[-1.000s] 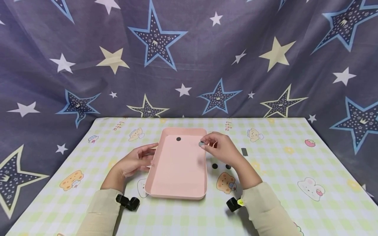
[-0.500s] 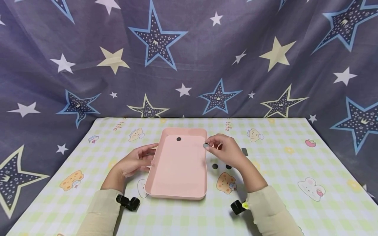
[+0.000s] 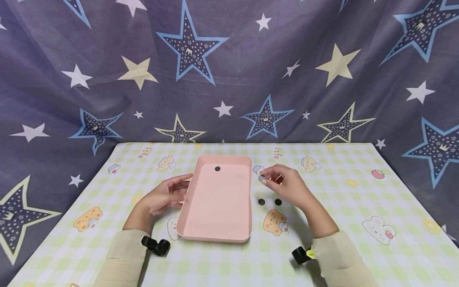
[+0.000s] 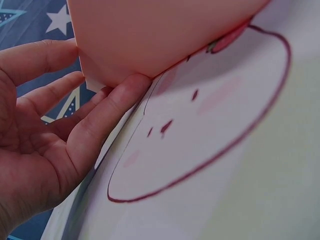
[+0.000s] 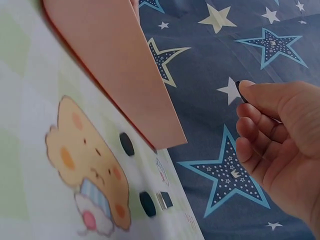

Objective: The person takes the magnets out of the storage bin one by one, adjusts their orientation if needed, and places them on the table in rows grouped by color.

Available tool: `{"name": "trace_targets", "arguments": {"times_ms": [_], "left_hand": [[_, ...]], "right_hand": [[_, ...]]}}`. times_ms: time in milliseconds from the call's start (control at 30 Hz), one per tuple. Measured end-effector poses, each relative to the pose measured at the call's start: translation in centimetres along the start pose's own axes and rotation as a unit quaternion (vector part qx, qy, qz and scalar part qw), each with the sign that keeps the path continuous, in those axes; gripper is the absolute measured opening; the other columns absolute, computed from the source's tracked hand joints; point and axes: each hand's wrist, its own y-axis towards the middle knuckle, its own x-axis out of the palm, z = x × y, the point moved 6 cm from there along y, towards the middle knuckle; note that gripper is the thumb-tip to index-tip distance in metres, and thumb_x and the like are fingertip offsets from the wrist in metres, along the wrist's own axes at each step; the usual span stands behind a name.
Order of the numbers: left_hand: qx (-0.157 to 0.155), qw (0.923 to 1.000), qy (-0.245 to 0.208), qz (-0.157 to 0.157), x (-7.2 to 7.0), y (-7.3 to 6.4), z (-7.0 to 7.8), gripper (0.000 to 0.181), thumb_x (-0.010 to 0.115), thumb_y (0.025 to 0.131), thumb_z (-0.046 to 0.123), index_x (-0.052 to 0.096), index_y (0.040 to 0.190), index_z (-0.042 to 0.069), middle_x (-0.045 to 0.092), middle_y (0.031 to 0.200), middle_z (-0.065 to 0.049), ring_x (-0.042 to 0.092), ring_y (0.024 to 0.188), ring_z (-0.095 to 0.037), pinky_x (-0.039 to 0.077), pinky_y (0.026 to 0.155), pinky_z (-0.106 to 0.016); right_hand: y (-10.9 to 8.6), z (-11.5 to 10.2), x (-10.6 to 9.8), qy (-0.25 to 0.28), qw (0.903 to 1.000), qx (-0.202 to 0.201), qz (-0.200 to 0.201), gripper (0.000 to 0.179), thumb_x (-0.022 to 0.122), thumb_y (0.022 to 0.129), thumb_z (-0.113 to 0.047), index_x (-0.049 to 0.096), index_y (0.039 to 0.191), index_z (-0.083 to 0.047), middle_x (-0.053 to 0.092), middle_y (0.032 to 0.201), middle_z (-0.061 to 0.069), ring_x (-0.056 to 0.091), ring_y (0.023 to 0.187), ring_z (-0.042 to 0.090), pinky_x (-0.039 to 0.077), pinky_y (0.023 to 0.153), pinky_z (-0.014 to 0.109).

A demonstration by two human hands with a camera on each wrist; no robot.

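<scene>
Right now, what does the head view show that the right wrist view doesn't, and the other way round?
Only the head view shows the dark disc inside the tray and the pale sleeves. Only the right wrist view shows the small dark rectangular piece on the printed tablecloth. Both show the pink tray, the two dark discs beside it, the right grip pinching a thin disc, and the starry backdrop.
</scene>
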Motion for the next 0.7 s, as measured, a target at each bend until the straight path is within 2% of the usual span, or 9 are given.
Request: {"name": "trace_targets", "arguments": {"times_ms": [300,700], "left_hand": [[-0.001,1.0,0.002,0.0,0.0,0.0,0.1,0.075,0.06,0.088,-0.007,0.024,0.153,0.0,0.036,0.142,-0.031,0.058,0.115,-0.026,0.058,0.077,-0.043],[0.0,0.9998,-0.018,-0.013,0.1,0.0,0.1,0.076,0.06,0.089,-0.009,0.021,0.154,-0.001,0.035,0.142,-0.033,0.059,0.114,-0.027,0.058,0.078,-0.044]], "right_hand": [[-0.8,0.5,-1.3,-0.011,0.9999,0.009,0.009,0.013,0.074,0.086,-0.007,0.072,0.1,-0.006,0.062,0.08,-0.001,0.057,0.071,0.017,0.052,0.064,0.028],[-1.9,1.9,-2.4,-0.023,0.9994,0.026,0.009,0.013,0.074,0.086,-0.004,0.072,0.099,-0.005,0.062,0.08,0.0,0.057,0.069,0.016,0.05,0.062,0.026]]}}
